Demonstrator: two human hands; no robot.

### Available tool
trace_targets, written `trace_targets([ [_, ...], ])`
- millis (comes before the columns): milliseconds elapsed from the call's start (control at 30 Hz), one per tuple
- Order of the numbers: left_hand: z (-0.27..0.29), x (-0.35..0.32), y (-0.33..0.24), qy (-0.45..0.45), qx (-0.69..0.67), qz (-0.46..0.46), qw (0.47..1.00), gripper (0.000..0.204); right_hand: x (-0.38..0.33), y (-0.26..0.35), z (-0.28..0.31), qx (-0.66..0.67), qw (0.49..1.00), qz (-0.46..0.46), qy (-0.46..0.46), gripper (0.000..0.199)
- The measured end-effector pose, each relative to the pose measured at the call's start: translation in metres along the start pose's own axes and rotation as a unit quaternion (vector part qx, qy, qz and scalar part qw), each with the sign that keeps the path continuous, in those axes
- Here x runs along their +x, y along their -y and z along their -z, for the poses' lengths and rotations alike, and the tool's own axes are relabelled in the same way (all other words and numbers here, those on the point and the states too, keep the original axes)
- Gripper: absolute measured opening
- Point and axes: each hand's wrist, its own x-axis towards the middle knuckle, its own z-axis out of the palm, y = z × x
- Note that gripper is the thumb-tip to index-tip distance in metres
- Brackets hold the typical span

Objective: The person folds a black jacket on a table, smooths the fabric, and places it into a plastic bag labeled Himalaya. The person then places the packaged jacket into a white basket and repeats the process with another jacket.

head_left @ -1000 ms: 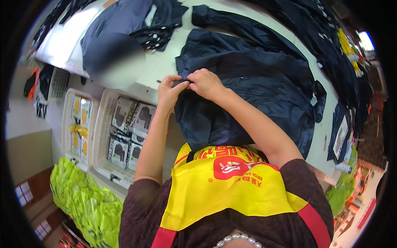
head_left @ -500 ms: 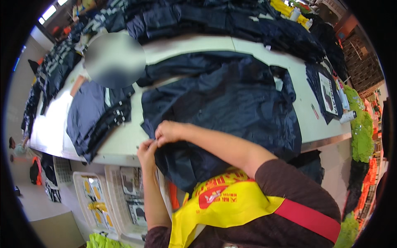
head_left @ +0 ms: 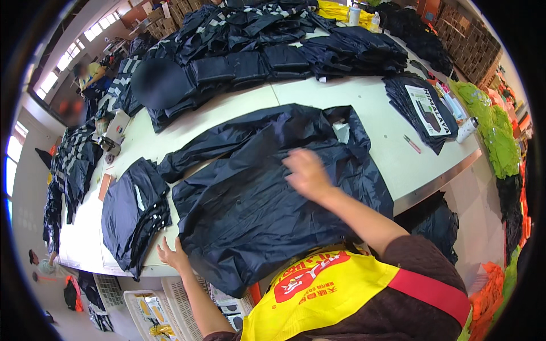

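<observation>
A dark navy jacket [head_left: 244,213] lies spread over the pale tabletop, its surface creased and one sleeve stretched out to the left. A small white patch shows near its collar. My left hand [head_left: 172,256] is at the jacket's lower left edge, fingers spread, nothing held in them. Over the middle of the jacket is my right hand [head_left: 310,177], slightly blurred, its fingers apart and empty; whether it touches the cloth I cannot tell. Close to my left hand lies a stack of folded dark garments [head_left: 126,210] with small white tags.
Folded dark garments [head_left: 244,65] line the far side of the white table [head_left: 233,111]. At right are a dark pile topped by a printed white sheet [head_left: 427,111], small red-handled snips [head_left: 413,144] and a white bottle [head_left: 467,130]. White plastic baskets [head_left: 181,307] stand below the front edge.
My hands, together at the jacket's edge before, have separated. The right has swung up and right over the jacket; the left has opened beside the edge. The whole view has shifted.
</observation>
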Motion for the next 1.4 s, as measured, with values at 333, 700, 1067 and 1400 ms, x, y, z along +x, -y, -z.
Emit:
trace_targets([
  [333,0.071,-0.174,-0.38,0.794,-0.441,0.089,0.408,0.098,-0.097,-0.203,0.068,0.564,0.481,-0.672,-0.008,0.032],
  [700,0.039,-0.216,-0.405,0.434,-0.618,0.384,0.532,0.022,-0.133,-0.193,0.134,0.07,0.958,-0.237,0.148,0.038],
  [1067,0.187,-0.069,-0.272,0.194,-0.67,0.151,0.7,0.04,-0.146,-0.344,0.213,-0.26,0.926,-0.214,0.169,0.063],
  [1400,0.338,0.002,-0.138,-0.035,-0.43,0.021,0.902,0.038,0.056,-0.047,0.056,0.259,0.955,0.139,-0.048,0.107],
])
